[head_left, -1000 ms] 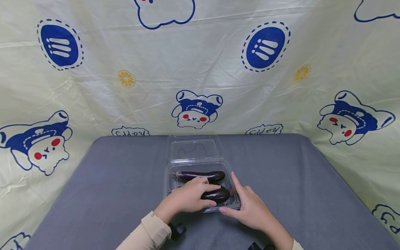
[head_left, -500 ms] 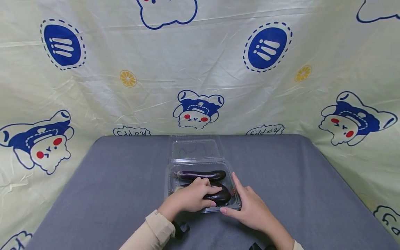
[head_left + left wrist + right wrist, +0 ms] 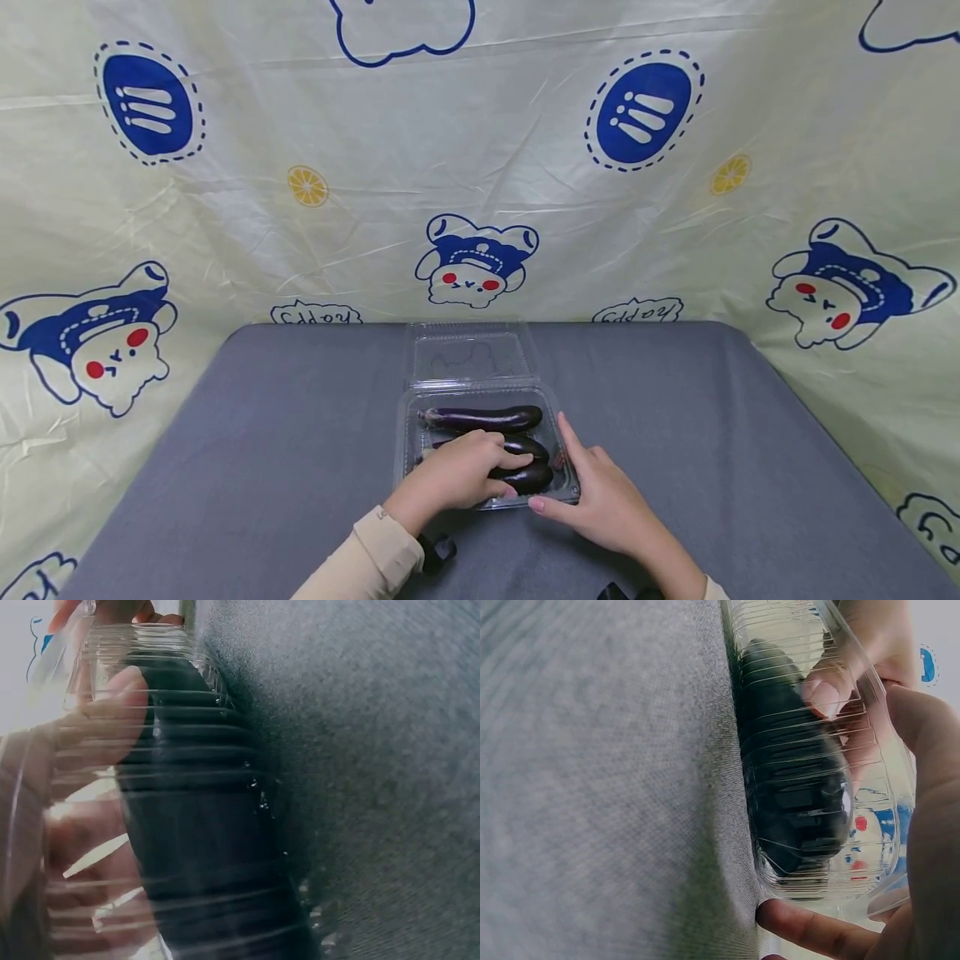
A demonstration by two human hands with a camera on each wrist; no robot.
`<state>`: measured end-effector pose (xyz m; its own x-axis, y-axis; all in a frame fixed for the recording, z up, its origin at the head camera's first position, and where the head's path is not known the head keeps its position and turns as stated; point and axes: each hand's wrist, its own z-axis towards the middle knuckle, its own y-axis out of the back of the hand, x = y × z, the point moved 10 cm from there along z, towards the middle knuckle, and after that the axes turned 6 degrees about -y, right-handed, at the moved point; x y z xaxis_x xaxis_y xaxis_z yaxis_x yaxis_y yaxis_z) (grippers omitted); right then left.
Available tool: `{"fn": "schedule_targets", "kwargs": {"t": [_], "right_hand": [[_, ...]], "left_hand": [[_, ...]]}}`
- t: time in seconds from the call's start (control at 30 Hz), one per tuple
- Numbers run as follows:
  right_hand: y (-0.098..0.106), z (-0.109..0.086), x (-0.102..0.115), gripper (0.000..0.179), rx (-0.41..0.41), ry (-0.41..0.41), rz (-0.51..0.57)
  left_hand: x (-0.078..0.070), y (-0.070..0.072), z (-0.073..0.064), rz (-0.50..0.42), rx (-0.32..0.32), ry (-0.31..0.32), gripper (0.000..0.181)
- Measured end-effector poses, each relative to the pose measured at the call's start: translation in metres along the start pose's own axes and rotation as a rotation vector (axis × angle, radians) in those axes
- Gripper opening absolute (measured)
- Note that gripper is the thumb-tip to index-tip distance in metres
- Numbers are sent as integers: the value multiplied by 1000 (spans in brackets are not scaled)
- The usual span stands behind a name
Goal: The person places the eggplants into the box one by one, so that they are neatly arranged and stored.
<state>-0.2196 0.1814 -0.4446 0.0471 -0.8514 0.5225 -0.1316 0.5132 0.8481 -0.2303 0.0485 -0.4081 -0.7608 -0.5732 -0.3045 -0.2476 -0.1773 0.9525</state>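
Observation:
A clear plastic clamshell container (image 3: 401, 425) stands on the table with its lid (image 3: 472, 358) folded back. Three dark purple eggplants lie crosswise in it: a back eggplant (image 3: 483, 418), a middle eggplant (image 3: 528, 447) and a front eggplant (image 3: 528, 478). My left hand (image 3: 457, 471) reaches into the container and grips the front eggplant, thumb on its near side and fingers over its far side. The left hand covers the left parts of the front and middle eggplants. At the right front corner, my right hand (image 3: 600, 496) rests against the container, thumb and fingers extended along its walls.
A grey cloth covers the table (image 3: 300, 433). Behind it hangs a pale printed curtain (image 3: 510, 167). Black wrist straps (image 3: 437, 552) show below the hands.
My left hand has shifted slightly right and lowered the front eggplant toward the container's front wall. The middle eggplant now shows behind it. My right hand stays at the corner.

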Motion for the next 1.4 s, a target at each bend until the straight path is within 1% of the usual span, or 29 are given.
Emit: {"fn": "schedule_targets", "kwargs": {"t": [0.2, 0.33, 0.47, 0.57, 0.8, 1.0, 1.13, 1.23, 1.3, 1.4], "right_hand": [[-1, 1, -1, 113, 1, -2, -9], [-1, 1, 0, 113, 4, 1, -2], [-1, 0, 0, 113, -1, 4, -1], [-1, 0, 1, 113, 1, 3, 3], [-1, 0, 1, 113, 3, -3, 7], [-1, 1, 1, 114, 0, 4, 3], [-1, 1, 1, 113, 0, 7, 4], [-2, 1, 1, 113, -6, 11, 4], [-2, 1, 0, 113, -10, 14, 6], [-1, 1, 0, 113, -10, 21, 18]], "left_hand": [[-2, 0, -1, 6, -15, -13, 45], [-2, 1, -2, -5, -16, -7, 45], [-3, 2, -4, -24, -14, 0, 45], [-3, 3, -5, -39, -18, -9, 44], [-1, 3, -6, -89, -44, -20, 41], [3, 5, -8, -155, -79, -17, 38], [7, 7, -12, -212, -104, -17, 39], [11, 12, -18, -261, -138, -20, 38], [15, 19, -22, -287, -167, -10, 37], [27, 29, -32, -329, -229, 27, 36]]}}
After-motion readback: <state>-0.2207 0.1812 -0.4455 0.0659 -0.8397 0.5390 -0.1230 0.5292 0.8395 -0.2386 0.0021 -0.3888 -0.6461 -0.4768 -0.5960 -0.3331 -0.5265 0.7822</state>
